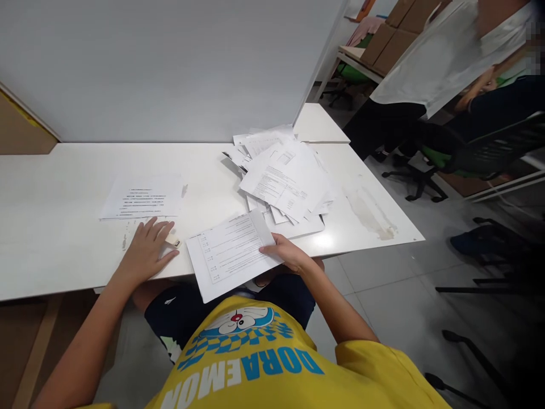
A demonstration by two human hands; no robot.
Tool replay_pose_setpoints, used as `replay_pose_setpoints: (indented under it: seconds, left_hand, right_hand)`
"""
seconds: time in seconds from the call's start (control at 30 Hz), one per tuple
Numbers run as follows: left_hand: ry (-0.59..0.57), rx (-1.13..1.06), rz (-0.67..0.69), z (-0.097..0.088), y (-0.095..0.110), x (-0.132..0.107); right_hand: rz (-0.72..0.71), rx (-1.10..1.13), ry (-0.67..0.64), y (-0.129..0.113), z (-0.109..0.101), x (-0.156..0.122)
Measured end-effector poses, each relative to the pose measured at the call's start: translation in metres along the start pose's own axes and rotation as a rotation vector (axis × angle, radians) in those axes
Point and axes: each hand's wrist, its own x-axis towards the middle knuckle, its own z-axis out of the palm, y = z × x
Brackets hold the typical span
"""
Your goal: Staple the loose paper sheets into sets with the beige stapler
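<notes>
My right hand (288, 254) grips the edge of a printed paper sheet (230, 253) that overhangs the front edge of the white desk (51, 227). My left hand (147, 250) lies flat on the desk with its fingers spread, touching a small beige object (173, 241) by the fingertips. A single printed page (142, 197) lies just beyond the left hand. A loose pile of printed papers (283, 179) sits further back, above and right of the held sheet.
A grey partition wall (170, 62) closes the desk's far side. To the right stands another person in a white shirt (443, 51) beside office chairs (481, 153) with green seats. Cardboard boxes (392, 34) sit on a far table. Tiled floor lies right of the desk.
</notes>
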Motion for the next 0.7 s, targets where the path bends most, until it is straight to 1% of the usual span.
replay_pose_setpoints:
  seconds: [0.07,0.17,0.23,0.33,0.43,0.53,0.7]
  left_hand:
    - [-0.018,-0.008,0.021,0.002,0.001,0.005]
    - [-0.046,-0.038,0.035,0.006,-0.004,0.012]
    - [-0.037,-0.070,0.037,0.007,-0.008,0.019]
    - [-0.003,-0.084,0.074,0.005,-0.009,0.030]
    - [0.033,-0.033,0.174,0.005,-0.006,0.042]
    - [0.111,-0.031,0.248,0.009,0.000,0.053]
    - [0.201,-0.093,0.308,0.015,0.005,0.067]
  right_hand:
    - [0.007,-0.015,-0.009,-0.001,0.003,0.005]
    - [0.015,-0.024,-0.020,-0.003,0.006,0.013]
    - [0.013,-0.019,-0.040,-0.005,0.005,0.017]
    - [-0.002,0.002,-0.068,-0.010,0.000,0.018]
    - [-0.022,0.016,-0.074,-0.017,-0.008,0.017]
    - [-0.025,0.006,-0.076,-0.024,-0.018,0.016]
    - [-0.010,-0.015,-0.104,-0.038,-0.034,0.013]
